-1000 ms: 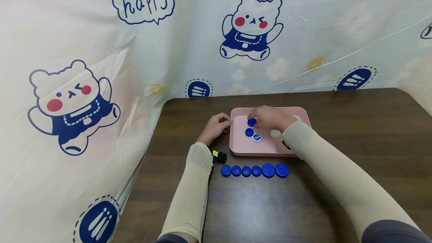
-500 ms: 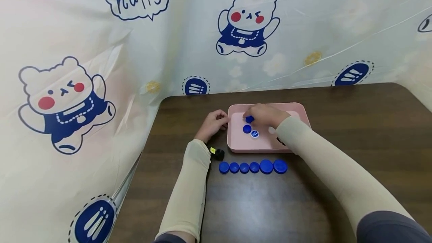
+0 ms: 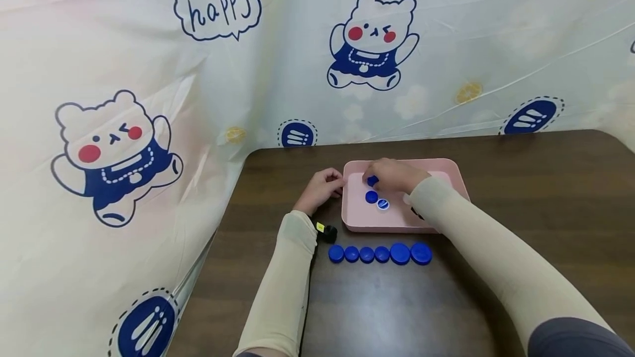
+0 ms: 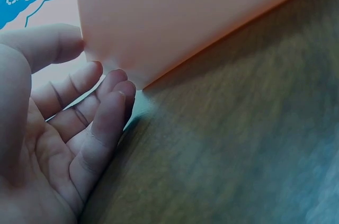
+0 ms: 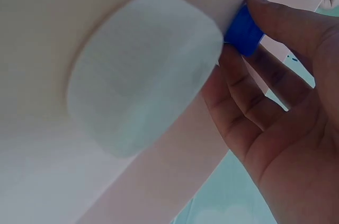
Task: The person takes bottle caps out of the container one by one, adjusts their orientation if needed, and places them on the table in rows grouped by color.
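Note:
In the head view my right hand (image 3: pixel 394 175) reaches into the pink tray (image 3: pixel 359 219) and pinches a blue bottle cap (image 3: pixel 372 180) near the tray's back left. The right wrist view shows that held cap (image 5: pixel 244 30) between thumb and fingertips. Just in front of it lie another blue cap (image 3: pixel 371 197) and a small white disc with a blue print (image 3: pixel 383 204). A white rounded disc (image 5: pixel 143 75) lies in the tray close by that hand, mostly behind the sleeve in the head view. My left hand (image 3: pixel 321 187) has relaxed fingers, their tips at the tray's left edge.
A row of several blue caps (image 3: pixel 367 255) lies on the brown wooden table (image 3: pixel 377 307) in front of the tray. The black wrist camera (image 3: pixel 328 234) sits by the left wrist. Behind the table hangs a printed curtain (image 3: pixel 446 59).
The head view shifts slightly. The right hand keeps its pinch on the blue cap at nearly the same spot, its fingers now covering more of it. The left hand stays at the tray's edge.

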A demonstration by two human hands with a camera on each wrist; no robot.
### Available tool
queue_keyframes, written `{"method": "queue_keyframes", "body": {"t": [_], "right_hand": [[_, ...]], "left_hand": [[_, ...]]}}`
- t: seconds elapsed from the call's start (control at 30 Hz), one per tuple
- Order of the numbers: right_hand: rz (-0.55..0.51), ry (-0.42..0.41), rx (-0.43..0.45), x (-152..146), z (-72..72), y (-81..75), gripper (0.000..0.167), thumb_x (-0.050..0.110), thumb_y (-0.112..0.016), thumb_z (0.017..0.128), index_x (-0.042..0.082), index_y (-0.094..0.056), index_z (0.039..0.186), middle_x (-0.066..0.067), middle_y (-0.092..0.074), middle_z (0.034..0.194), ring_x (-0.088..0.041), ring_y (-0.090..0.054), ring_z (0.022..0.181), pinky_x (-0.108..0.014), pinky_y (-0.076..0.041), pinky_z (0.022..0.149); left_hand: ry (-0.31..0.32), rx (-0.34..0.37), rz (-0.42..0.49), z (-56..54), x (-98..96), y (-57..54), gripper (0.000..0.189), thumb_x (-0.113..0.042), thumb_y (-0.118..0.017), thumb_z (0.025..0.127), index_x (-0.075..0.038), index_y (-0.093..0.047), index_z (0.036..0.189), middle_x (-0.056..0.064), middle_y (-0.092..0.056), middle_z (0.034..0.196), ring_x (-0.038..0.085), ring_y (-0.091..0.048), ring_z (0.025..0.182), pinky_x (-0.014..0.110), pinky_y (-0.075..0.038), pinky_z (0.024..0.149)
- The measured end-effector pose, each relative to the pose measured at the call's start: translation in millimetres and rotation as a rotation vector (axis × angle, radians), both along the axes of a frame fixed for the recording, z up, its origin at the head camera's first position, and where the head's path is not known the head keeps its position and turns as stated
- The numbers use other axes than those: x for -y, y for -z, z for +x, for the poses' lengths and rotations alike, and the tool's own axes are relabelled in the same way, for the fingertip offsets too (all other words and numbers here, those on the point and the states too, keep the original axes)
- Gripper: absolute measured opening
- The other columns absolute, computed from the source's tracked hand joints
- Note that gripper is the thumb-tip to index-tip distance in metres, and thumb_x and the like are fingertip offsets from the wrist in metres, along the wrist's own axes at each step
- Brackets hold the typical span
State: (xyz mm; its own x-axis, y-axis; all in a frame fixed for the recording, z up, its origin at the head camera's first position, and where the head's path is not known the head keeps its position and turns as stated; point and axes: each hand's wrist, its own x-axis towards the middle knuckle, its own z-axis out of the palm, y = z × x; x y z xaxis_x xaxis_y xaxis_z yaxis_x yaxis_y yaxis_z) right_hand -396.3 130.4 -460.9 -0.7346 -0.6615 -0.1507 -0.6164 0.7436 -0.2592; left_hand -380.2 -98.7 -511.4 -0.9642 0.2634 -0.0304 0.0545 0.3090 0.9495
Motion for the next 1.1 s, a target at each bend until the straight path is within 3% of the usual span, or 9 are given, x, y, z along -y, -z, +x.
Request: {"method": "queue_keyframes", "body": {"t": [0.2, 0.47, 0.73, 1.1], "right_hand": [[-0.006, 0.036, 0.040, 1, 0.3, -0.8, 0.036, 0.015, -0.069, 0.091, 0.016, -0.066, 0.127, -0.008, -0.059, 0.131, -0.029, -0.050, 0.125, -0.048, -0.036, 0.106], [-0.002, 0.052, -0.010, -1, -3.3, -2.5, 0.036, 0.009, -0.069, 0.090, 0.012, -0.066, 0.126, -0.008, -0.062, 0.119, -0.028, -0.054, 0.117, -0.046, -0.040, 0.103], [-0.004, 0.058, -0.010, -1, -0.9, -14.2, 0.042, 0.010, -0.070, 0.089, 0.010, -0.063, 0.130, -0.011, -0.062, 0.123, -0.030, -0.054, 0.120, -0.047, -0.039, 0.103], [-0.009, 0.050, -0.030, -2, 1.1, -13.5, 0.040, 0.013, -0.072, 0.089, 0.010, -0.064, 0.128, -0.009, -0.062, 0.125, -0.029, -0.054, 0.121, -0.046, -0.039, 0.103]], "left_hand": [[-0.017, -0.014, -0.004, 1.1, 2.7, 0.9, 0.012, -0.018, -0.065, 0.093, -0.006, -0.063, 0.096, 0.012, -0.064, 0.091, 0.025, -0.064, 0.081, 0.035, -0.055, 0.070], [-0.017, 0.008, -0.024, 3.4, 5.2, 3.6, 0.012, -0.019, -0.065, 0.093, -0.007, -0.063, 0.096, 0.011, -0.064, 0.091, 0.024, -0.064, 0.080, 0.034, -0.055, 0.070], [-0.007, -0.001, -0.001, 1.2, 1.4, -0.1, 0.012, -0.017, -0.064, 0.093, -0.005, -0.064, 0.096, 0.012, -0.064, 0.091, 0.024, -0.064, 0.080, 0.035, -0.055, 0.071], [-0.015, -0.005, -0.006, 0.8, 0.4, -0.4, 0.011, -0.017, -0.065, 0.093, -0.006, -0.064, 0.095, 0.012, -0.064, 0.089, 0.024, -0.064, 0.079, 0.035, -0.055, 0.070]]}}
